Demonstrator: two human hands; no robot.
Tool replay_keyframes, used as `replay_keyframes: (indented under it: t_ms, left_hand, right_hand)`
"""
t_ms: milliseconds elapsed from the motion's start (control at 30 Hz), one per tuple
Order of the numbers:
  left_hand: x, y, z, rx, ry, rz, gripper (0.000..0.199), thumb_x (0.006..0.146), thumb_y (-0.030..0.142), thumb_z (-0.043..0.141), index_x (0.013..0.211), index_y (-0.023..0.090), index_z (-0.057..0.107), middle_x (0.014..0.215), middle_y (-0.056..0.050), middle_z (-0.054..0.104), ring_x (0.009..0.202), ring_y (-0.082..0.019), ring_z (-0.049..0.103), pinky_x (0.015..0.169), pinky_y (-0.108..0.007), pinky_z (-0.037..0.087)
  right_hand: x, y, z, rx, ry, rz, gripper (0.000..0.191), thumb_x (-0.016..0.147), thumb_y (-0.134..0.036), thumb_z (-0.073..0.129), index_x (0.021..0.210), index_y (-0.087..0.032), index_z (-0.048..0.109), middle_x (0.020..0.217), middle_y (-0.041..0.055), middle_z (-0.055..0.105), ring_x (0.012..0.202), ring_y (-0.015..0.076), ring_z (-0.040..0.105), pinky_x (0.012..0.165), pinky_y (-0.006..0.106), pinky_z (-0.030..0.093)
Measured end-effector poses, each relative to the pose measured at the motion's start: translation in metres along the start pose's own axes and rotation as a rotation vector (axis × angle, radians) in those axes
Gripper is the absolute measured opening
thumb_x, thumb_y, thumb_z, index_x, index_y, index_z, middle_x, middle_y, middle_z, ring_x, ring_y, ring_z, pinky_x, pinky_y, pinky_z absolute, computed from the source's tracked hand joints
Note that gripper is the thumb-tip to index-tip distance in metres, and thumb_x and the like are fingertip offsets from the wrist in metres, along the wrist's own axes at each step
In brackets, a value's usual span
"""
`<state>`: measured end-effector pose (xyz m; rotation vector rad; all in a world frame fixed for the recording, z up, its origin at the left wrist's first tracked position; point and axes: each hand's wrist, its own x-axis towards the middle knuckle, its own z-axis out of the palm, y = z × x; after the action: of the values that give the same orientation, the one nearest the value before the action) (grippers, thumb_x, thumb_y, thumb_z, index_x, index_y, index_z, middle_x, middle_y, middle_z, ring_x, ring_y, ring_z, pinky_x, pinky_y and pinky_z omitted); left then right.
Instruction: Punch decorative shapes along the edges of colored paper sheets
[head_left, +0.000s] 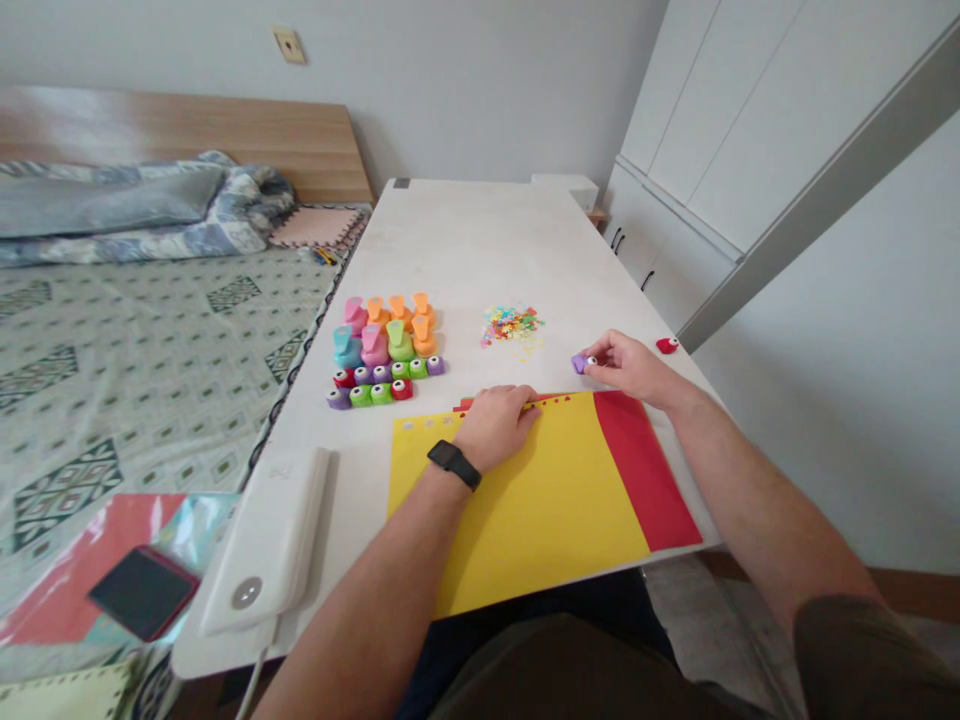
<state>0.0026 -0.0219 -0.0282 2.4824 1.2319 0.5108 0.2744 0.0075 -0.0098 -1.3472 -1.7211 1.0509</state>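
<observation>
A yellow paper sheet (555,490) lies at the table's front, with small punched holes along its far edge. Beneath its right side a red sheet (651,470) shows. My left hand (496,425), with a black watch on the wrist, is closed over the yellow sheet's far edge, fingers bent around it. Just beyond that edge, to the right, my right hand (628,368) pinches a small purple paper punch (579,364) by its side, at table height. Farther right stands a small red punch (667,345). A pile of colourful paper bits (511,325) lies past my hands.
Several larger punches (400,340) and several small punches (381,393) stand in rows on the left. A white device with a cord (266,540) sits at the front left corner. Beyond it are a dark phone (142,592) and the bed (165,380). White cabinets (675,230) flank the right.
</observation>
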Motion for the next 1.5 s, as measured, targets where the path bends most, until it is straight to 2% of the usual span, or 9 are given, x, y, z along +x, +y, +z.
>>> replay_keyframes:
  t_ms: [67,167,333,433,600,967,1167,1500]
  left_hand:
    - [0.000,0.001,-0.001,-0.001,-0.002,-0.002,0.019,0.097,0.030,0.053,0.104,0.021,0.068,0.096,-0.006,0.074,0.091,-0.023,0.069,0.084,-0.035,0.051]
    - [0.000,0.002,-0.002,-0.003,-0.004,-0.008,0.018,0.097,0.030,0.053,0.103,0.021,0.069,0.096,-0.005,0.074,0.091,-0.023,0.069,0.083,-0.035,0.051]
    - [0.000,0.002,-0.002,0.001,-0.011,-0.007,0.018,0.098,0.030,0.053,0.102,0.021,0.068,0.096,-0.006,0.074,0.091,-0.022,0.068,0.083,-0.035,0.051]
    - [0.000,0.002,-0.002,0.006,-0.011,-0.014,0.018,0.098,0.030,0.053,0.103,0.021,0.068,0.096,-0.006,0.074,0.091,-0.022,0.068,0.083,-0.035,0.051]
    - [0.001,0.003,-0.002,-0.001,-0.014,-0.021,0.018,0.098,0.030,0.053,0.103,0.021,0.068,0.098,-0.005,0.074,0.092,-0.022,0.068,0.084,-0.034,0.051]
    - [0.001,0.003,-0.002,-0.002,-0.012,-0.024,0.018,0.098,0.028,0.052,0.102,0.021,0.068,0.097,-0.005,0.074,0.091,-0.021,0.068,0.084,-0.033,0.050]
    - [0.000,0.003,-0.001,-0.007,-0.004,-0.024,0.018,0.098,0.028,0.053,0.102,0.021,0.068,0.097,-0.005,0.074,0.091,-0.021,0.068,0.083,-0.033,0.050]
    - [0.001,0.004,-0.003,-0.008,-0.014,-0.039,0.018,0.098,0.028,0.053,0.102,0.021,0.068,0.097,-0.005,0.074,0.092,-0.021,0.068,0.085,-0.033,0.050]
  right_hand:
    - [-0.001,0.002,0.004,0.107,-0.050,0.015,0.041,0.073,-0.034,0.083,0.105,-0.021,0.061,0.101,0.0070,0.072,0.087,0.0193,0.067,0.081,0.037,0.054]
    - [-0.008,0.002,0.006,0.151,-0.093,0.025,0.048,0.072,-0.030,0.083,0.114,-0.020,0.063,0.106,0.0074,0.071,0.093,0.0196,0.067,0.088,0.038,0.054]
    - [-0.016,0.005,0.006,0.004,-0.138,0.051,0.046,0.077,-0.032,0.080,0.119,-0.018,0.067,0.099,0.0057,0.071,0.075,0.0159,0.062,0.072,0.032,0.052]
    - [-0.016,0.007,0.007,-0.056,-0.140,0.039,0.046,0.077,-0.031,0.079,0.119,-0.019,0.067,0.096,0.0045,0.071,0.071,0.0150,0.059,0.068,0.031,0.050]
    - [-0.018,0.005,0.007,-0.071,-0.159,0.027,0.045,0.076,-0.030,0.080,0.119,-0.021,0.067,0.097,0.0038,0.071,0.073,0.0157,0.060,0.069,0.031,0.051]
    - [-0.023,-0.002,0.007,-0.100,-0.155,0.006,0.045,0.076,-0.032,0.080,0.118,-0.022,0.067,0.094,0.0030,0.070,0.066,0.0140,0.056,0.062,0.030,0.048]
    - [-0.023,-0.001,0.006,-0.094,-0.122,0.000,0.046,0.076,-0.032,0.080,0.119,-0.022,0.067,0.093,0.0024,0.069,0.064,0.0130,0.054,0.062,0.029,0.048]
    - [-0.023,0.004,0.007,-0.117,-0.147,0.006,0.044,0.076,-0.028,0.079,0.118,-0.023,0.067,0.098,0.0037,0.071,0.071,0.0159,0.061,0.069,0.032,0.052]
